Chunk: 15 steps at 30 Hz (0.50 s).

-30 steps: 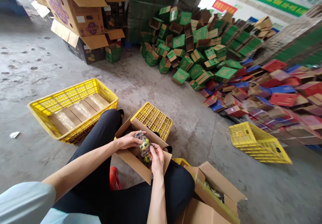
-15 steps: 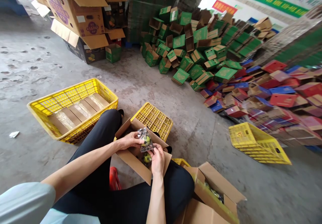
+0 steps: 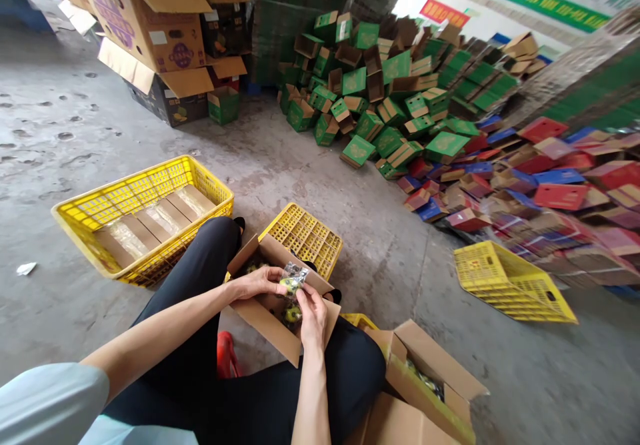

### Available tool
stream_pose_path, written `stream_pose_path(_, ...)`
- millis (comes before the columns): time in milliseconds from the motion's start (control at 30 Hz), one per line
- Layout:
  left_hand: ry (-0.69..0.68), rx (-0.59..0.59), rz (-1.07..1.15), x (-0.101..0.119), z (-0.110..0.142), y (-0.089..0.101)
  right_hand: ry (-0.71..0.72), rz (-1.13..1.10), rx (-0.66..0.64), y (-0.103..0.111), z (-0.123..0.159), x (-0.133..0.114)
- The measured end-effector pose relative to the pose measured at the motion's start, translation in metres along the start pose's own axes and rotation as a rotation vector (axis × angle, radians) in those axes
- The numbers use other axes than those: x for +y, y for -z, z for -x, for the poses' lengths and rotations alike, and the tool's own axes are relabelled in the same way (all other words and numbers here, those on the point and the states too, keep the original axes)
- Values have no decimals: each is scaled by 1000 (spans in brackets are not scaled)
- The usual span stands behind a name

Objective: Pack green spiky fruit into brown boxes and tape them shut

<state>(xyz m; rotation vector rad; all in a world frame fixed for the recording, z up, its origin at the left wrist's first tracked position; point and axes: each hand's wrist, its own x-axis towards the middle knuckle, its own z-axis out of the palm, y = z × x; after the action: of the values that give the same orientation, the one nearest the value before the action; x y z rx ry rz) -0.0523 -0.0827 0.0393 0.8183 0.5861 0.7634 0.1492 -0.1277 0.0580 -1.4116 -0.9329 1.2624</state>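
Observation:
I sit on the floor with an open cardboard box (image 3: 267, 325) on my lap. Both hands are closed on a small clear plastic packet (image 3: 293, 278) with a yellow-green fruit inside, held just above the box. My left hand (image 3: 257, 282) pinches the packet's left side. My right hand (image 3: 311, 312) grips it from the right and below. More yellow-green fruit (image 3: 291, 314) lies inside the box under the packet.
A yellow crate (image 3: 145, 215) with flat cardboard pieces stands to my left, another yellow crate (image 3: 306, 237) upside down beyond the box, a third (image 3: 513, 285) at right. A second open carton (image 3: 425, 385) is by my right knee. Piles of green, red and blue boxes (image 3: 440, 125) fill the far side.
The packet was turned and shifted slightly in my fingers above the box; my hands stayed almost in the same place.

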Motion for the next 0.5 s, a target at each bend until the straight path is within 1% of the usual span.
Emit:
stream_pose_path(133,15,-24,-40,1,1,0,38,-46,16,2,-3,6)
stream_pose_path(267,-39,38,-127,3,1,1,81,-39,28,2,-5,8)
stream_pose_path(367,-47,62,-224,3,2,0,64,-15,32,3,-7,10)
stream_pose_path(433,-33,47,-262,4,4,-1,36,-13,44,5,-7,12)
stream_pose_path(500,-6,3,-277,5,6,-2,25,-14,45,7,-8,14)
